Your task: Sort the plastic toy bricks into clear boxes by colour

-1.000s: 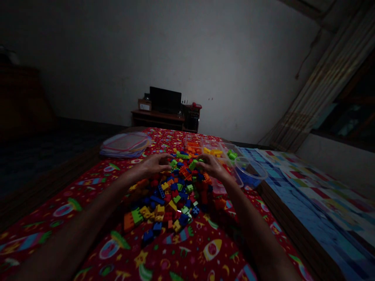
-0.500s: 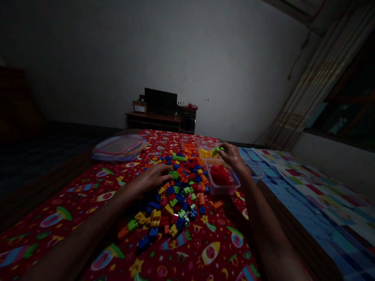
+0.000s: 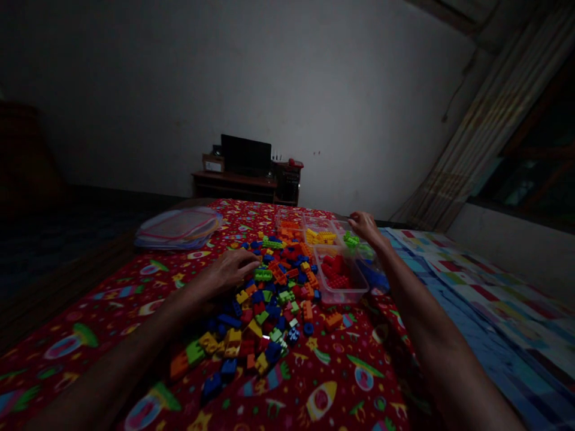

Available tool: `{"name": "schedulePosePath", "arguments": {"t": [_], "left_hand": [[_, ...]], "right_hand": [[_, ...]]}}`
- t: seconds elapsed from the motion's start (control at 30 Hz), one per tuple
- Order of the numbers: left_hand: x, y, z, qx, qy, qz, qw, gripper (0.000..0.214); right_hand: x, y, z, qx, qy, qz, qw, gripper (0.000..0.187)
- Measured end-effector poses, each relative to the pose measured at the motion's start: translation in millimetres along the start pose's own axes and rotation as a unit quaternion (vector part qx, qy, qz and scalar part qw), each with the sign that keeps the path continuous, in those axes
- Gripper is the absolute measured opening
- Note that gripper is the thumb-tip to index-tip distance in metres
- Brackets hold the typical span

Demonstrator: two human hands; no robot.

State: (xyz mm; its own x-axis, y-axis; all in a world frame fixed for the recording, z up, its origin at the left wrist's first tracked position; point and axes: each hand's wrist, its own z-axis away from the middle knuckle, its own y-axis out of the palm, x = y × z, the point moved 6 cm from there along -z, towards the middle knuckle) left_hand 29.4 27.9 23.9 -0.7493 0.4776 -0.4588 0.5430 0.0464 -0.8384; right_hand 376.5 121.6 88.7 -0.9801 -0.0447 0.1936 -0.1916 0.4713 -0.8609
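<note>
Rocket-printed red cloth [image 3: 251,413] up front, and across it sprawls a heap of knobbly plastic blocks [image 3: 259,297]! The left hand [image 3: 231,269] curves loosely beside a studded green block [image 3: 263,275]; any grip, I can't tell. Beyond, a clear, round-cornered box [image 3: 344,296] cradles red blocks [image 3: 335,269]; farther, the right hand [image 3: 365,226], fingers bent, hovers near boxed green blocks [image 3: 351,239], its hold unclear.
</note>
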Motion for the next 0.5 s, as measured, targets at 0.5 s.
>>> {"name": "schedulePosePath", "arguments": {"t": [0.5], "left_hand": [[95,-21.3,0,-0.137,-0.070,-0.015,0.988,0.054]], "right_hand": [[192,62,52,0.157,-0.303,-0.123,0.932,0.022]]}}
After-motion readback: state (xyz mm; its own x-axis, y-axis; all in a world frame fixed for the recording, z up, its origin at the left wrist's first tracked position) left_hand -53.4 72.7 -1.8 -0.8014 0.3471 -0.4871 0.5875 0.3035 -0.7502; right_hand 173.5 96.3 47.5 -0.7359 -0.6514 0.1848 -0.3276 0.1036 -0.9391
